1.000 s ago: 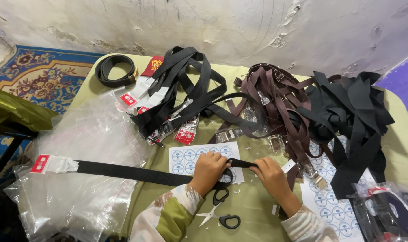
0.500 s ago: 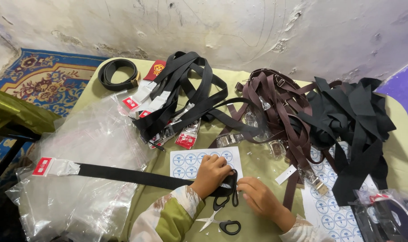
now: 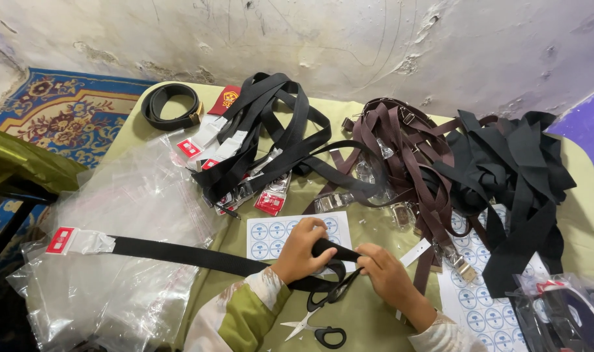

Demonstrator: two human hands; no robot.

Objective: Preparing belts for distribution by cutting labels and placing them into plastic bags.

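Black belt point(image 3: 179, 254), long flat matte strap (red-tagged clear-wrapped buckle), end pinched by left hand point(image 3: 302, 249), right hand point(image 3: 383, 274)

Belt heaps point(image 3: 401, 156) crowd ahead; scissors point(image 3: 319, 319) lie below the hands.

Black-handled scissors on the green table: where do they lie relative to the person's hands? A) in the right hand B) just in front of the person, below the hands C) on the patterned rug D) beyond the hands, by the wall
B: the black-handled scissors lie open on the green table, nearer the person than the left hand and right hand, which hold a flat black belt.
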